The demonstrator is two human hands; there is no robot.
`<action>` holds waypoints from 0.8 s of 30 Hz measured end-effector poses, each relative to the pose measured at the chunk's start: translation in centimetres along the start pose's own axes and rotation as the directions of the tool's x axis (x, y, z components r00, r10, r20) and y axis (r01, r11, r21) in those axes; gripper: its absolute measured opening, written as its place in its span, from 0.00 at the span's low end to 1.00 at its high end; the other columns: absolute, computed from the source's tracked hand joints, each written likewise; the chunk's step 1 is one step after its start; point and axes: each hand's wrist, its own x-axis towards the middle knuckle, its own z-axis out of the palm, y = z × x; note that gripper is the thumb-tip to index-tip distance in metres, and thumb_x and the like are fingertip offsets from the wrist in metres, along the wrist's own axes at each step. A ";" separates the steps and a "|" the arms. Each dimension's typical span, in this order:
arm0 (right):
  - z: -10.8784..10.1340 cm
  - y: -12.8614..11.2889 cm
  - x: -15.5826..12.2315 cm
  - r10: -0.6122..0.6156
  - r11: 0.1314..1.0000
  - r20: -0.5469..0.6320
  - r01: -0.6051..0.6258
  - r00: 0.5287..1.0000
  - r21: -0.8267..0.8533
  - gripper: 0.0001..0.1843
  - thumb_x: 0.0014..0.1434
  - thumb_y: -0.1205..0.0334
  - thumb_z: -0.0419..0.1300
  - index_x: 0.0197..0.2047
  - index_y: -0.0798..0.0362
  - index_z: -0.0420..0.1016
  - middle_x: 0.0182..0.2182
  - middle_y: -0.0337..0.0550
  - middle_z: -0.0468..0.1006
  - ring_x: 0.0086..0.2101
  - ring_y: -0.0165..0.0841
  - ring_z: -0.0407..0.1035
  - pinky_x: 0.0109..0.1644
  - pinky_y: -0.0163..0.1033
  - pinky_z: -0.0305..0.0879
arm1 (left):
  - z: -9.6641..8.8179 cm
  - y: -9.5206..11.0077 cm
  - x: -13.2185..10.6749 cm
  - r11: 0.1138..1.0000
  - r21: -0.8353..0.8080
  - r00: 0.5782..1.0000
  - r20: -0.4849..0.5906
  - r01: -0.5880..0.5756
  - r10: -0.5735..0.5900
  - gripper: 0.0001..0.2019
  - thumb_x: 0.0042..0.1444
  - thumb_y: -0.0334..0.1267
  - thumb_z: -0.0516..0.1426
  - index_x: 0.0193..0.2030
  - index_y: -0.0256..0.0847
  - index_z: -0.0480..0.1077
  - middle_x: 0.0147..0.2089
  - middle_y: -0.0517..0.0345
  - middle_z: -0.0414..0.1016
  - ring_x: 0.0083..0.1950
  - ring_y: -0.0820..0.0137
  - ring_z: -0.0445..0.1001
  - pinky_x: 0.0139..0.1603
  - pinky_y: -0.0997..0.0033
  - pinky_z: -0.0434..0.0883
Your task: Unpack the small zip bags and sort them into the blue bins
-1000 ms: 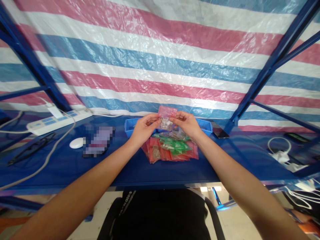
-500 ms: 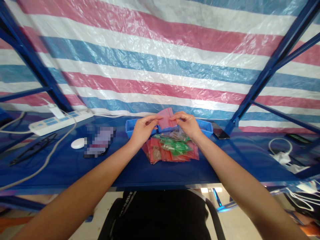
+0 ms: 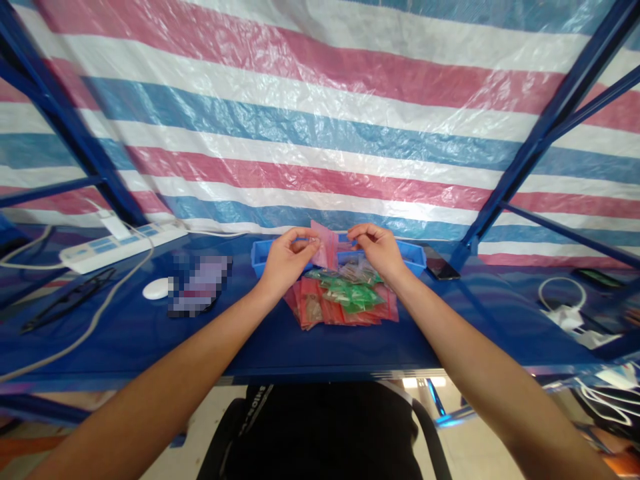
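Note:
My left hand (image 3: 287,257) and my right hand (image 3: 376,248) are raised above the blue bench, each pinching a top corner of one small pink plastic bag (image 3: 327,244). The bag hangs between my fingers, in front of a blue plastic tray (image 3: 410,252). Beneath my hands lies a pile of small red and green bags (image 3: 344,300), some with small parts inside.
A white power strip (image 3: 113,245) with cables lies at the back left, beside a white mouse (image 3: 157,288) and black tweezers (image 3: 65,300). A dark phone (image 3: 439,264) rests right of the tray. White cables and a charger (image 3: 567,303) sit far right. A striped tarp (image 3: 320,120) hangs behind the blue rack posts.
The pink bag, held up facing me a second ago with its contents showing, has been lowered slightly and turned between my fingers. My hands have stayed in about the same place.

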 end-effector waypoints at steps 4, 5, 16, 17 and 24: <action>-0.1 0.2 0.1 0.004 1.000 -0.024 -0.005 1.000 -0.023 0.11 0.60 0.60 0.59 0.39 0.50 0.83 0.39 0.42 0.84 0.35 0.35 0.76 0.42 0.43 0.78 | 0.1 0.3 -0.2 0.994 0.011 0.994 0.020 -0.107 0.107 0.19 0.56 0.42 0.70 0.52 0.38 0.77 0.47 0.51 0.85 0.48 0.63 0.83 0.54 0.64 0.78; -0.1 0.2 0.2 0.004 0.999 -0.024 -0.004 1.000 -0.034 0.11 0.60 0.60 0.59 0.39 0.50 0.83 0.39 0.42 0.84 0.35 0.35 0.76 0.42 0.44 0.78 | 0.1 0.5 -0.2 0.992 0.017 0.992 0.023 -0.127 0.126 0.21 0.56 0.41 0.70 0.55 0.38 0.76 0.49 0.50 0.85 0.50 0.62 0.83 0.56 0.63 0.77; 1.1 -3.0 -1.1 0.039 0.991 0.168 -0.060 0.985 0.123 0.18 0.61 0.49 0.70 0.52 0.47 0.83 0.45 0.43 0.86 0.47 0.39 0.80 0.55 0.45 0.75 | 0.0 0.9 -0.2 0.982 0.066 0.984 0.014 -0.177 0.177 0.31 0.54 0.45 0.73 0.62 0.40 0.73 0.55 0.47 0.83 0.54 0.58 0.84 0.57 0.57 0.81; 1.3 -3.3 -1.3 0.036 0.987 0.210 -0.068 0.977 0.146 0.20 0.59 0.48 0.73 0.52 0.47 0.83 0.46 0.43 0.87 0.47 0.39 0.80 0.56 0.45 0.75 | 0.0 0.9 -0.2 0.981 0.077 0.984 0.015 -0.177 0.176 0.31 0.54 0.45 0.73 0.62 0.41 0.74 0.55 0.47 0.83 0.54 0.58 0.83 0.57 0.57 0.81; 1.8 -3.1 -1.5 0.100 0.965 0.248 -0.155 0.964 0.213 0.20 0.53 0.46 0.77 0.43 0.49 0.85 0.40 0.42 0.87 0.39 0.36 0.80 0.50 0.43 0.74 | 0.5 0.7 -0.2 0.991 -0.112 0.997 0.033 -0.067 0.071 0.38 0.50 0.44 0.76 0.65 0.41 0.69 0.57 0.48 0.82 0.52 0.59 0.85 0.58 0.56 0.81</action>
